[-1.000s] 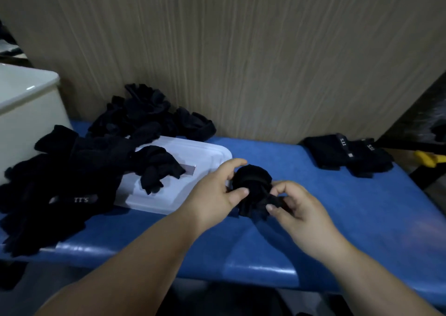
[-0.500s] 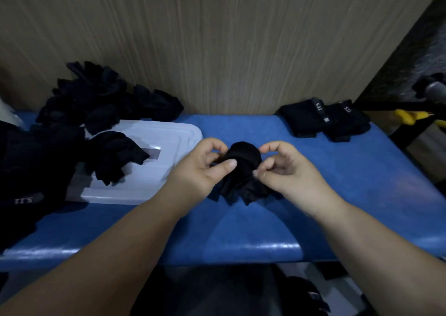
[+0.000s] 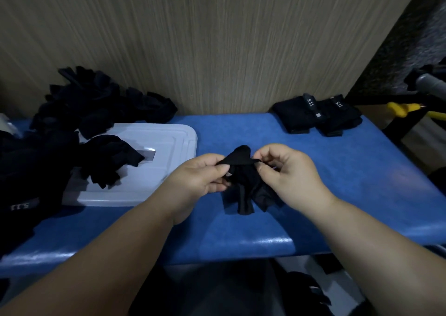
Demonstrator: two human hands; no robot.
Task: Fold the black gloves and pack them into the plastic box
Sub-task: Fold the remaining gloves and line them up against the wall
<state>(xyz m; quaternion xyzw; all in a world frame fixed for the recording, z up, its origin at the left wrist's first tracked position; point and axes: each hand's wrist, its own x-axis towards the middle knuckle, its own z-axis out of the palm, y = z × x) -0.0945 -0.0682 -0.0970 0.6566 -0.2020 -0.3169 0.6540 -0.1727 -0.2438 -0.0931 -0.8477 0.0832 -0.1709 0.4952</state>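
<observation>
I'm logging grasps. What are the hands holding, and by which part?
One black glove: left hand and right hand each pinch its stretched top edge.

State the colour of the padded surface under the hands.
Blue; the head view shows the surface best.

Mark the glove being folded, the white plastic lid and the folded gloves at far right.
glove being folded (image 3: 243, 190): head view, on its hanging bunched middle.
white plastic lid (image 3: 173, 144): head view, on its bare right-hand part.
folded gloves (image 3: 293, 116): head view, on the body of the left one.
</observation>
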